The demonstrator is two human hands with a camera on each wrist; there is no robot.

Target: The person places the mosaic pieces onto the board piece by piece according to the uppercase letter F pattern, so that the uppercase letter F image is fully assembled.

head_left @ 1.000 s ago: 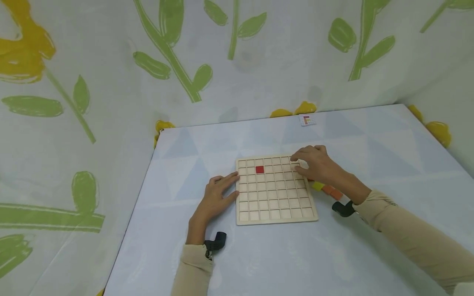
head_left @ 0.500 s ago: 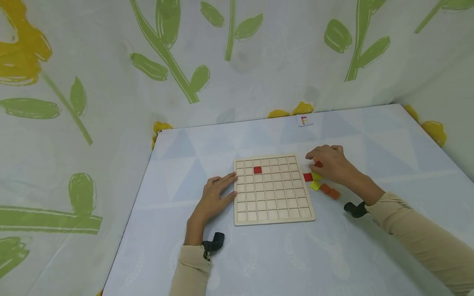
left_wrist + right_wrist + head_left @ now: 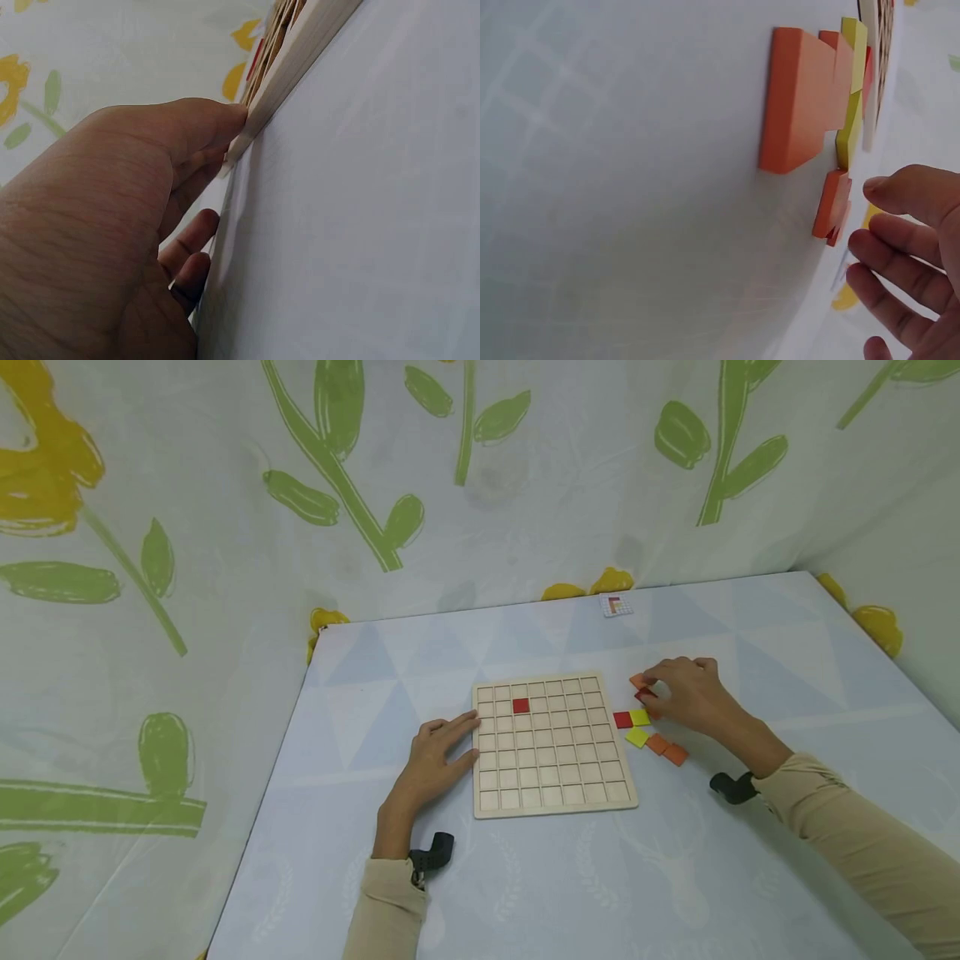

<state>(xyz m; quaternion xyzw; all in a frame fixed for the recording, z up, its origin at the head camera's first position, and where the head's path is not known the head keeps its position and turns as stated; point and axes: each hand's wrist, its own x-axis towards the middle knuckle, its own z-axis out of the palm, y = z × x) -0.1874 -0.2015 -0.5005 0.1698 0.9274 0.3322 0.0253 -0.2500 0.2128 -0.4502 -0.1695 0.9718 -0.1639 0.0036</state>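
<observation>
A pale wooden grid board (image 3: 553,752) lies flat in the middle of the head view, one red square tile (image 3: 521,706) set in an upper cell. My left hand (image 3: 435,758) touches the board's left edge with extended fingers; the left wrist view shows the thumb against the wooden rim (image 3: 281,82). Right of the board, my right hand (image 3: 693,695) hovers at loose tiles, its fingertips beside an orange tile (image 3: 638,681) and a dark red tile (image 3: 642,695). In the right wrist view, thumb and fingers (image 3: 889,262) stand apart, nothing visible between them.
Nearer tiles include a red tile (image 3: 622,720), yellow tiles (image 3: 637,737) and orange tiles (image 3: 676,754) beside the board's right edge. A small patterned card (image 3: 616,605) lies at the table's far edge. Leaf-printed cloth (image 3: 495,527) hangs behind the table.
My right hand has moved from over the board's upper right corner rightward to the loose tiles, uncovering several of them. The left hand stays at the board's edge.
</observation>
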